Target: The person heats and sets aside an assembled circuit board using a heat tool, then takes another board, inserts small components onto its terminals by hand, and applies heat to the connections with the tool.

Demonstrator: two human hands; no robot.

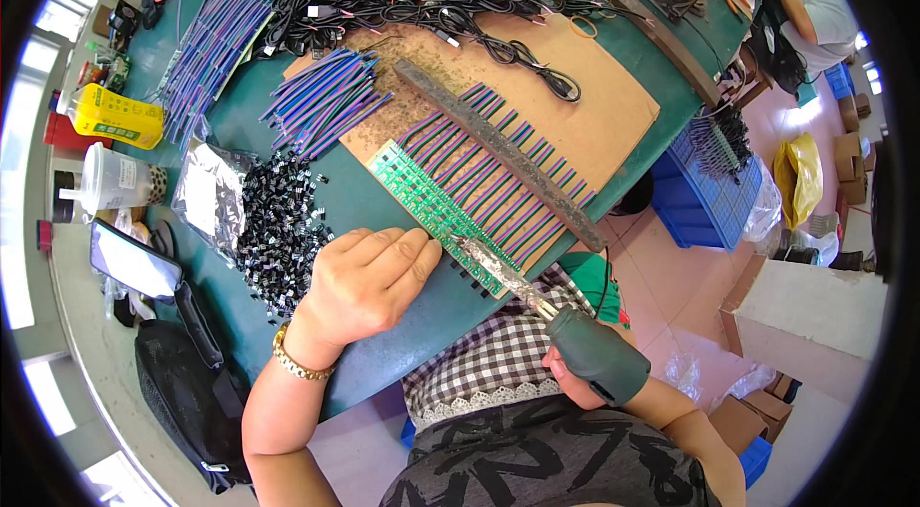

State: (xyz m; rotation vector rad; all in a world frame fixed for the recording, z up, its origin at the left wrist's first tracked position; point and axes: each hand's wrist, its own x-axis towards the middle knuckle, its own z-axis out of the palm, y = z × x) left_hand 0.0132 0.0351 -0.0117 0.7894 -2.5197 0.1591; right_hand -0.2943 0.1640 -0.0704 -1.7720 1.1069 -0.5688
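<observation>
"Left hand (pixel 372 279): how is it being held?"

"Knuckles upward and fingers being bent inward, it is being held at the near edge of the green circuit board strip (pixel 422 193). Whether anything is being pinched cannot be told; the fingertips are being partly hidden."

"And the right hand (pixel 573 380)?"

"A soldering iron (pixel 602 354) is being gripped by its dark handle, its metal end being pointed up and leftward at the strip. Contact cannot be confirmed."

"Why is the rough bar (pixel 498 154) being placed there?"

"It is being laid across the coloured wires (pixel 479 186), apparently so that they are being weighed down side by side, ends at the strip. Cardboard (pixel 613 114) is being used beneath, probably as protection for the green tabletop (pixel 383 354)."

"Loose stock?"

"Small black parts (pixel 278 229) are being heaped beside the left hand, presumably for easy reach; a wire bundle (pixel 331 100) is being kept beyond."

"Arm pose?"

"Both elbows are being bent; the left wrist is being angled toward the strip, the right forearm being held in from the lower right."
</observation>
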